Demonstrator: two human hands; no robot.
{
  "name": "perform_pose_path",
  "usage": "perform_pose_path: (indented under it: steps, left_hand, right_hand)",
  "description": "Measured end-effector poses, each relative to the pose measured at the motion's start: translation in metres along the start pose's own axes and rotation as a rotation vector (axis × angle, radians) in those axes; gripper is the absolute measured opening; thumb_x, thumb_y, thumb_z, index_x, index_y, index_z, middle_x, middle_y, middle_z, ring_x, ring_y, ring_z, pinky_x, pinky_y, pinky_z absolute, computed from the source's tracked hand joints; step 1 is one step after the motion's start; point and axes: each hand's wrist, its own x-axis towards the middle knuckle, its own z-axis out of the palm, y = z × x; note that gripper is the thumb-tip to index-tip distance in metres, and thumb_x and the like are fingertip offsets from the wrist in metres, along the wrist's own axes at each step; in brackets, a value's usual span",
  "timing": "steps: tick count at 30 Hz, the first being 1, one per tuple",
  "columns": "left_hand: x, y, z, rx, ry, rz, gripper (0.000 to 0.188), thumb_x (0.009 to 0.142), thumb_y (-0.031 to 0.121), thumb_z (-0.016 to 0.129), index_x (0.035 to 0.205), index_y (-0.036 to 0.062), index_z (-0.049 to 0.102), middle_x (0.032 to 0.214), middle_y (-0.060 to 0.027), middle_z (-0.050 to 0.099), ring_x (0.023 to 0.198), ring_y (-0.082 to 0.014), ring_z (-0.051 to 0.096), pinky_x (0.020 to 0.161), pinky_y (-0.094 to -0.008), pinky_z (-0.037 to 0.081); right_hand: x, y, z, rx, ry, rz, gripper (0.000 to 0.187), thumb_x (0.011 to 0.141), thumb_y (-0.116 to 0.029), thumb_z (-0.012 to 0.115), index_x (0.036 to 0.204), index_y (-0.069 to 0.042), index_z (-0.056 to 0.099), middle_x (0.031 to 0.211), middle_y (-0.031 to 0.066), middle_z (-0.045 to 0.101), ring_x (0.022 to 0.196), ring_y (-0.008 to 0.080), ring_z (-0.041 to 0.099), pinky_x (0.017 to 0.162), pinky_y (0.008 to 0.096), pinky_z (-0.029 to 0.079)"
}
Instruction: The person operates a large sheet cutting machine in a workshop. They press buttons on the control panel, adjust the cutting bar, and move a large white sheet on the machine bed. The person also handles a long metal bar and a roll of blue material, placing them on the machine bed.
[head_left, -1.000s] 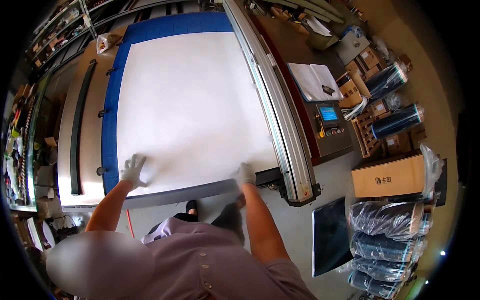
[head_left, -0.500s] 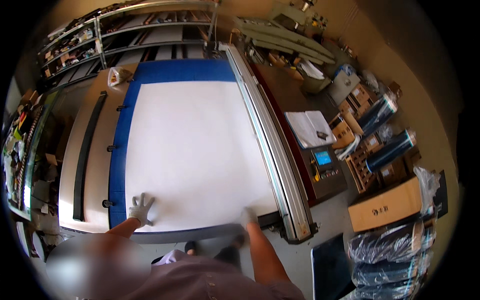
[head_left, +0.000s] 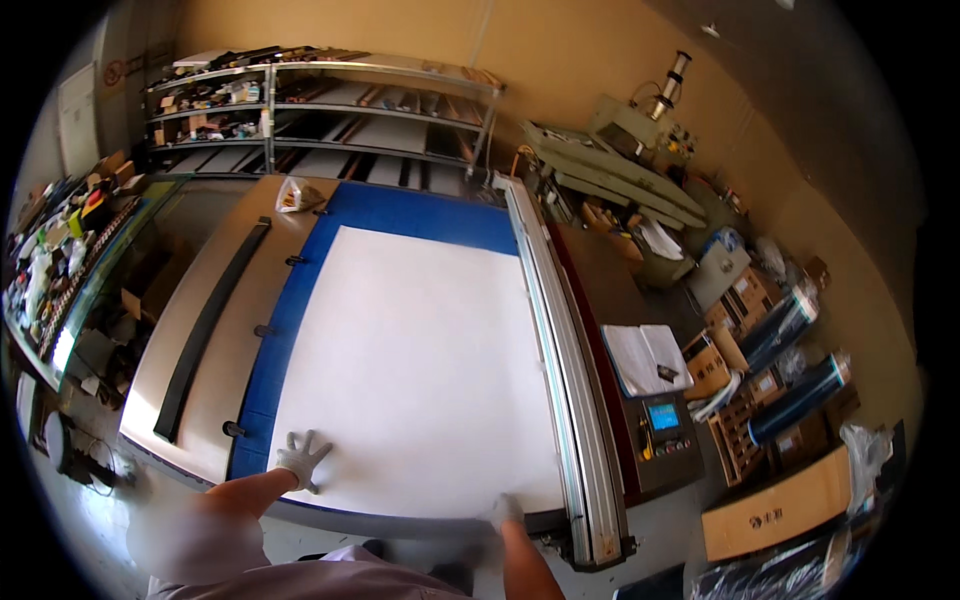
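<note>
A large white sheet (head_left: 425, 370) lies flat over a blue surface (head_left: 425, 210) on the table. My left hand (head_left: 300, 460), in a pale glove, rests on the sheet's near left part with its fingers spread; it holds nothing. At the near edge, towards the right, my right hand (head_left: 507, 512) touches the sheet, also gloved. Its fingers are blurred and pale against the white, so whether they grip the edge is unclear. Just right of the sheet runs a long metal rail (head_left: 570, 390).
Left of the sheet are black clamps (head_left: 233, 429), a long black strip (head_left: 210, 335) and a plastic bag (head_left: 297, 195). Beyond the rail sit an open book (head_left: 645, 358) and a control panel (head_left: 663, 416). Cardboard boxes (head_left: 775, 510) stand at the right, metal shelves (head_left: 385, 112) at the back.
The head view has tilted up, so the table appears lower and more of the back wall shows. Both hands stay at about the same places on the sheet.
</note>
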Motion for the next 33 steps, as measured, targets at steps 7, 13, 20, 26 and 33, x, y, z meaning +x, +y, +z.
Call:
perform_pose_path:
  steps: [7,13,20,26,33]
  left_hand:
    - [-0.016,0.002,-0.017,-0.051,-0.041,-0.010,0.120,0.064,0.055,0.085,0.155,0.0396,0.008,0.163,-0.0137,0.000,0.142,-0.0564,0.009,0.101,-0.0670,0.038]
    - [-0.017,0.007,-0.024,-0.064,-0.041,0.004,0.120,0.064,0.054,0.085,0.155,0.0398,0.008,0.163,-0.0139,0.001,0.142,-0.0569,0.008,0.101,-0.0677,0.037]
    - [-0.005,0.009,-0.016,-0.061,-0.037,0.014,0.121,0.063,0.054,0.086,0.155,0.0407,0.007,0.163,-0.0135,-0.001,0.142,-0.0571,0.008,0.101,-0.0692,0.035]
    - [-0.007,0.003,-0.012,-0.049,-0.039,0.004,0.120,0.064,0.055,0.085,0.155,0.0402,0.008,0.163,-0.0140,0.000,0.142,-0.0574,0.008,0.101,-0.0687,0.035]
    - [-0.011,0.005,-0.017,-0.044,-0.040,-0.003,0.120,0.064,0.056,0.085,0.155,0.0398,0.009,0.163,-0.0142,0.000,0.142,-0.0574,0.009,0.101,-0.0683,0.036]
  right_hand:
    - [-0.024,-0.029,-0.038,-0.064,-0.124,-0.018,0.055,0.062,-0.045,0.087,0.092,-0.004,0.066,0.101,0.0201,0.067,0.097,0.0376,0.063,0.083,0.0431,0.052]
    - [-0.015,-0.017,-0.031,-0.074,-0.094,0.015,0.058,0.061,-0.047,0.087,0.094,-0.005,0.065,0.100,0.0179,0.067,0.095,0.0363,0.063,0.084,0.0426,0.051]
    - [-0.005,0.008,-0.009,-0.115,-0.025,-0.028,0.059,0.061,-0.050,0.086,0.093,-0.006,0.064,0.098,0.0176,0.066,0.094,0.0357,0.062,0.083,0.0426,0.051]
    - [-0.023,-0.023,-0.034,-0.125,-0.090,-0.010,0.058,0.061,-0.050,0.086,0.091,-0.006,0.064,0.098,0.0172,0.066,0.093,0.0353,0.063,0.082,0.0424,0.052]
    - [-0.019,-0.016,-0.027,-0.124,-0.063,-0.038,0.056,0.063,-0.050,0.085,0.090,-0.006,0.065,0.097,0.0168,0.067,0.091,0.0357,0.063,0.082,0.0427,0.052]
